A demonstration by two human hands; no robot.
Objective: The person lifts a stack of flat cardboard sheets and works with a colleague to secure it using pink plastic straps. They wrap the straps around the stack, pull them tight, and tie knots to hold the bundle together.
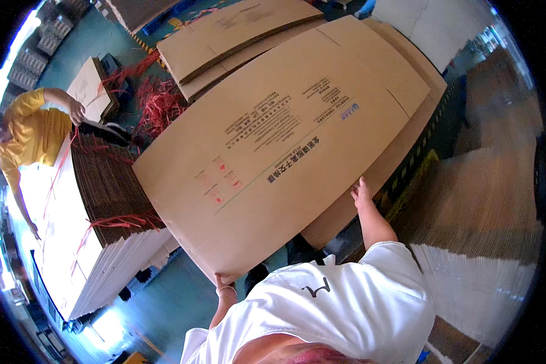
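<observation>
A large flat brown cardboard carton (279,188), printed with dark lettering and small red symbols, lies slantwise in front of me over other flat cartons (333,221). Its near left corner is in my left hand (224,284), which is closed there; the fingers under the board are hidden. Along the right edge of the same carton, my right hand (362,194) has its fingertips at the edge, fingers stretched out and thumb apart. Whether any finger reaches beneath that edge is hard to see.
Another stack of flat cartons (224,36) lies beyond. Red strapping (158,106) is heaped at the far left. Left, a person in a yellow shirt (33,136) leans over a tall cardboard stack (106,188). Piled boards (485,206) stand close on my right.
</observation>
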